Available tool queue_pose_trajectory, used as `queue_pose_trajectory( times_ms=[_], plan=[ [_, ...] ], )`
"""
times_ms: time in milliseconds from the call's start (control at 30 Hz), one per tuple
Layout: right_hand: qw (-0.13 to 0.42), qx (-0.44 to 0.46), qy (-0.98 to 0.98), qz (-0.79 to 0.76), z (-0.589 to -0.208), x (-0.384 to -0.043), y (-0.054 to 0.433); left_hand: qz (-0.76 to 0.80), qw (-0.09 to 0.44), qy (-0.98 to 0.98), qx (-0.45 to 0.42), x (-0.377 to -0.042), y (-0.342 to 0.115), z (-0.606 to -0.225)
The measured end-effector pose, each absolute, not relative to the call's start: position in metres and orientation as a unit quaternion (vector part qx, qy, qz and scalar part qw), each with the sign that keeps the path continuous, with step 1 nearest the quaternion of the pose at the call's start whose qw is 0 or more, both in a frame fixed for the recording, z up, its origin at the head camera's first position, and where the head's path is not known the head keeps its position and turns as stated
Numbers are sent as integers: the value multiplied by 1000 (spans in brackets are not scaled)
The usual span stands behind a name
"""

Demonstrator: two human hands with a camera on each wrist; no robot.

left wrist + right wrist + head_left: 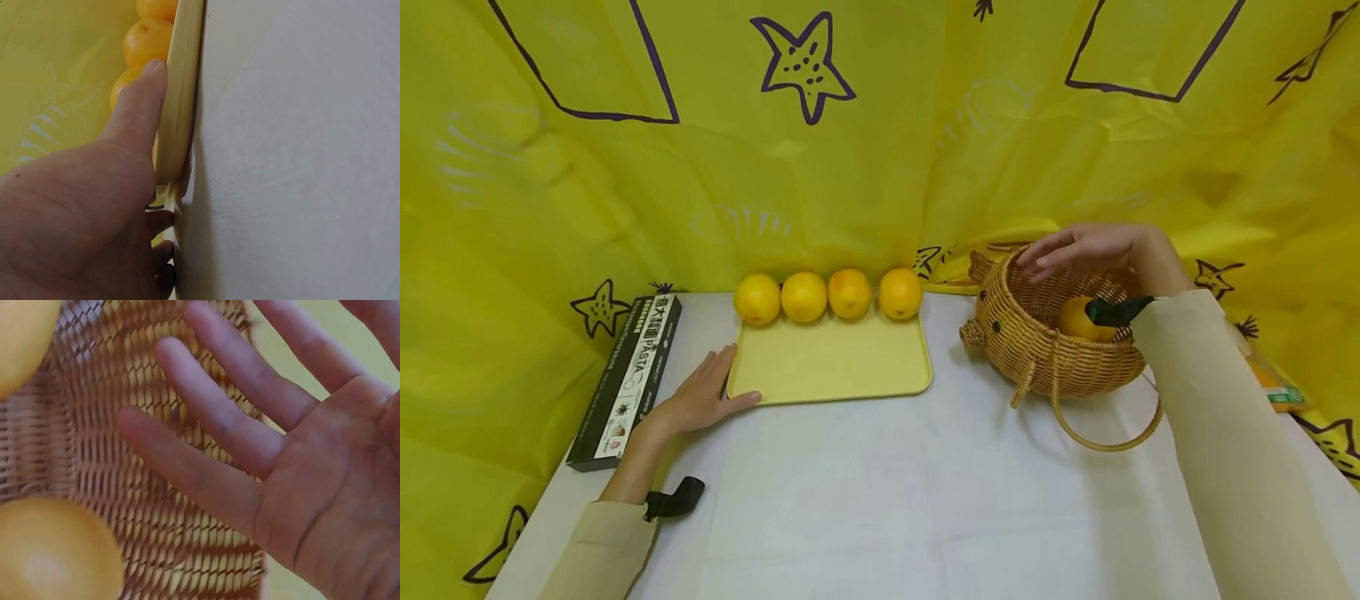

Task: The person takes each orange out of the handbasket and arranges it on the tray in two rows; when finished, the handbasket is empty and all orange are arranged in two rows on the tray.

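Along the back of a pale yellow tray [827, 362] several oranges [804, 297] stand in a row. My left hand [700, 396] rests at the tray's left front corner; its thumb lies on the rim, as the left wrist view shows. Over the mouth of a pig-shaped wicker basket [1030, 354] hovers my right hand [1093, 250], fingers spread and holding nothing. Inside that basket an orange [1082, 319] is visible behind the wrist. The right wrist view shows two oranges, one at the lower left [56, 550] and another at the upper left edge [22, 344].
A black and white pasta box [628, 379] lies on the left of the white table [865, 500]. The basket's handle [1108, 446] hangs down its front. Beyond the right forearm, an orange and green package [1277, 392] is partly hidden. Yellow patterned cloth [880, 167] hangs behind.
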State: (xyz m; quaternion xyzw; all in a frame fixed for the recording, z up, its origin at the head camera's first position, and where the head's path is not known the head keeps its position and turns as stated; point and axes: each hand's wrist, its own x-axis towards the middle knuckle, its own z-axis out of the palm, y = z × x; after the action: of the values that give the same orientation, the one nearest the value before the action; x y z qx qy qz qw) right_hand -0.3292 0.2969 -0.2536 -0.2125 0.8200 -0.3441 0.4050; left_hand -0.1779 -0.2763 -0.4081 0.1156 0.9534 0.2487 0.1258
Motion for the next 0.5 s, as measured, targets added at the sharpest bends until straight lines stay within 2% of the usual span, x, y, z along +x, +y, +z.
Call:
queue_pose_trajectory(
  times_ms=[233,500],
  plan=[
    [445,-182,775,-411,-270,-335,307,252,124,953,114,-178,-276,-410],
    [482,-199,741,-423,-281,-340,308,253,123,953,112,-178,-277,-411]
  ],
)
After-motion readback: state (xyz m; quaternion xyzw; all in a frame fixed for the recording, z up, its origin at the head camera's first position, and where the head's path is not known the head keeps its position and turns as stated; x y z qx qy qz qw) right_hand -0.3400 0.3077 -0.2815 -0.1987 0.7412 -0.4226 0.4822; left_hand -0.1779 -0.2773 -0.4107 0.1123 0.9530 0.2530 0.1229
